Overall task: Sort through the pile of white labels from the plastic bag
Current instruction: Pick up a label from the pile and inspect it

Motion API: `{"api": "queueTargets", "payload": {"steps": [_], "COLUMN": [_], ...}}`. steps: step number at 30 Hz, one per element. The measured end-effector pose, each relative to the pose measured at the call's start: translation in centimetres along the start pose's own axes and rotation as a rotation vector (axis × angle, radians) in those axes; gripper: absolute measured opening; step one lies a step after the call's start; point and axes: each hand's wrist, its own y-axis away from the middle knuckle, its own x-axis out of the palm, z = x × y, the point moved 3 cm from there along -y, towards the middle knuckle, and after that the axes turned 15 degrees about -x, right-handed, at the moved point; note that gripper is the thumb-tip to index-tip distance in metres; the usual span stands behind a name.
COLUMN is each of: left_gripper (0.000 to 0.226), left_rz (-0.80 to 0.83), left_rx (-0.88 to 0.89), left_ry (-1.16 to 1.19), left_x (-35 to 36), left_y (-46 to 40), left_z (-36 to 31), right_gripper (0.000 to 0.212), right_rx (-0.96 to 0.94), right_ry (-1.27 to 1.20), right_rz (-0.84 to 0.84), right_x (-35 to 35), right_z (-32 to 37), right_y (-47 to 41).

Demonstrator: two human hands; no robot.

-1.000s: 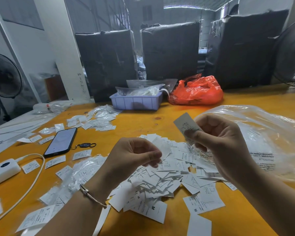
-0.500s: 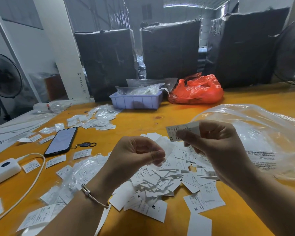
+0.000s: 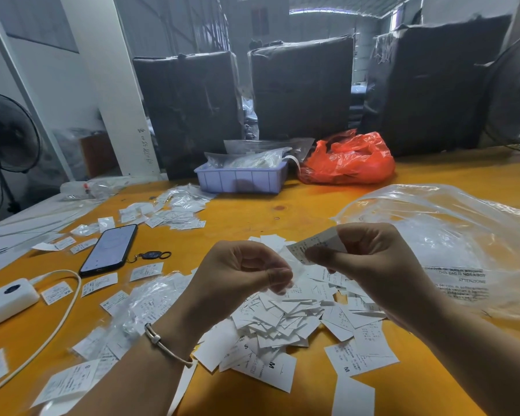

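Note:
A pile of white labels (image 3: 294,319) lies on the orange table (image 3: 282,211) under my two hands. My right hand (image 3: 373,262) pinches one printed label (image 3: 308,247) between thumb and fingers, held edge-on above the pile. My left hand (image 3: 240,277) is curled just left of it, and its thumb and forefinger pinch a small clear wrapper (image 3: 290,270) that reaches up to the label. The large clear plastic bag (image 3: 451,235) lies crumpled at the right, behind my right hand.
Loose labels and clear wrappers (image 3: 144,301) lie to the left. A black phone (image 3: 110,249), a key fob (image 3: 150,255) and a white power bank (image 3: 6,297) with its cable are further left. A lilac tray (image 3: 240,180) and a red bag (image 3: 347,160) stand at the back.
My right hand has lowered the label and swung it left, from upright to nearly level, until it meets my left hand's fingertips. The left hand has barely moved.

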Motion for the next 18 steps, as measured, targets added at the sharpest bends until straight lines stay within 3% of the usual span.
{"api": "queueTargets", "payload": {"steps": [6,18], "left_gripper": [0.02,0.022], "left_rz": [0.018,0.025], "left_rx": [-0.01,-0.009], "left_ry": [-0.026,-0.029], "left_x": [0.08,0.03], "left_y": [-0.12,-0.02], "left_z": [0.1,0.07], "right_gripper": [0.015,0.022], "right_rx": [0.099,0.074], "right_ry": [-0.136,-0.141], "right_rz": [-0.072,-0.079], "right_x": [-0.37,-0.77], "right_z": [-0.31,-0.12], "right_y": [-0.12,-0.24]}}
